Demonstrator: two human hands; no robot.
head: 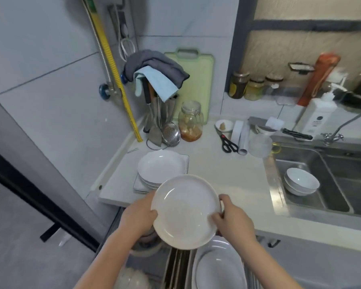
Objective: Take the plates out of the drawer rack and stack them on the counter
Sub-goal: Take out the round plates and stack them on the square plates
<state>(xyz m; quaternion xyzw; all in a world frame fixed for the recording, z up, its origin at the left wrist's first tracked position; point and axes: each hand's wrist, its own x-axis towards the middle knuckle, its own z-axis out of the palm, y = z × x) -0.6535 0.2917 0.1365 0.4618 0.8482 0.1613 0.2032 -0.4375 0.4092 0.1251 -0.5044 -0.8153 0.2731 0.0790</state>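
I hold a round white plate [186, 211] face up over the counter's front edge, above the open drawer rack [177, 265]. My left hand [139, 219] grips its left rim and my right hand [231, 220] grips its right rim. Just beyond it, a stack of white plates [162, 166] rests on square plates on the white counter [227, 176]. Large white plates [219, 268] stand upright in the rack below my right arm.
A steel sink [329, 184] with two white bowls [301, 181] lies to the right. At the back of the counter stand a glass jar [191, 122], a utensil holder with cloths [156, 113], scissors [228, 143], a clear cup [259, 146] and a knife [296, 133].
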